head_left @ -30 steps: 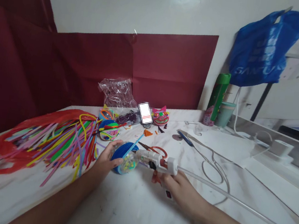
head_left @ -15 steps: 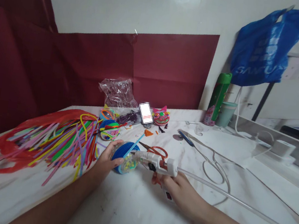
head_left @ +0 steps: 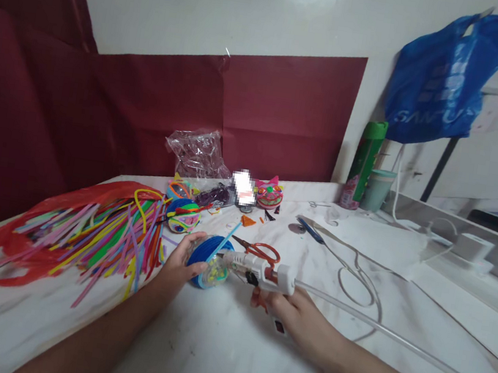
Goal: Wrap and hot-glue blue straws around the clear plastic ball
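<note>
Head view shows the left hand [head_left: 181, 261] curled round a blue-and-clear ball [head_left: 205, 254], near the orange scissors [head_left: 253, 249]. The right hand [head_left: 291, 311] grips a white glue gun [head_left: 260, 271], pointed close at it. Gluing seems in hand; the next move needs steady hands.

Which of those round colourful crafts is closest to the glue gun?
The blue and clear ball, gripped in the left hand. The glue gun points at it; the others, including the pink one, sit farther back on the table.
</note>
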The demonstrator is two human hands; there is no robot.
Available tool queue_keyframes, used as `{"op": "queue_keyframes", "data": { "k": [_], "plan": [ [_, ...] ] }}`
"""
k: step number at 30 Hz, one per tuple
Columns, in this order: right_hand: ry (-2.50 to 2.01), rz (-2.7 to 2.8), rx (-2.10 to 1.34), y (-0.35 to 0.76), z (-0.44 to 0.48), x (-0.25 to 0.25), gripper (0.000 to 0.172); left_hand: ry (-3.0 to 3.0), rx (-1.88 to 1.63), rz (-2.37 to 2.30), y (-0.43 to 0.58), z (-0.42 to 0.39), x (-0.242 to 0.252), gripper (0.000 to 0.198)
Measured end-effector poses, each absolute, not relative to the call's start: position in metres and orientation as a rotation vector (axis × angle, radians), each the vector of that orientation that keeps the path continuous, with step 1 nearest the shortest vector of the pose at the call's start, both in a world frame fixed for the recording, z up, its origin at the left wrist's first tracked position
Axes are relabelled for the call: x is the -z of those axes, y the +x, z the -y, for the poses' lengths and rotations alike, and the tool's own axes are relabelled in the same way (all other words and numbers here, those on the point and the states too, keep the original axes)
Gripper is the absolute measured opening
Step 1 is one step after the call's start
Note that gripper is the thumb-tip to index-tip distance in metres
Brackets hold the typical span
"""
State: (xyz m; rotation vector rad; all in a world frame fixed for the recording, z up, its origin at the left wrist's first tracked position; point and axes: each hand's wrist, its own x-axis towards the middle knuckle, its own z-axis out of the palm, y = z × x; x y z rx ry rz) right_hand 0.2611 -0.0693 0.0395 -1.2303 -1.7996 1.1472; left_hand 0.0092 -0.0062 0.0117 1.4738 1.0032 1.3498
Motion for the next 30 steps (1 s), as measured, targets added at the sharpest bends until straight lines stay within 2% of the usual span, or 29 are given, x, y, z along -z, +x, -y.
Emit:
{"op": "queue_keyframes", "data": {
  "k": [12, 30],
  "plan": [
    [-1.236, 1.813, -1.044, 0.2631, 0.069, -0.0407, 0.029, 1.432, -1.371, -1.005, 0.0108, 0.0085, -0.0143, 0.059],
    [-1.239, 1.799, -1.128, 0.2614, 0.0682, -0.0364, 0.028, 1.431, -1.401, -1.007, 0.0117, 0.0074, -0.0139, 0.059]
  ]
}}
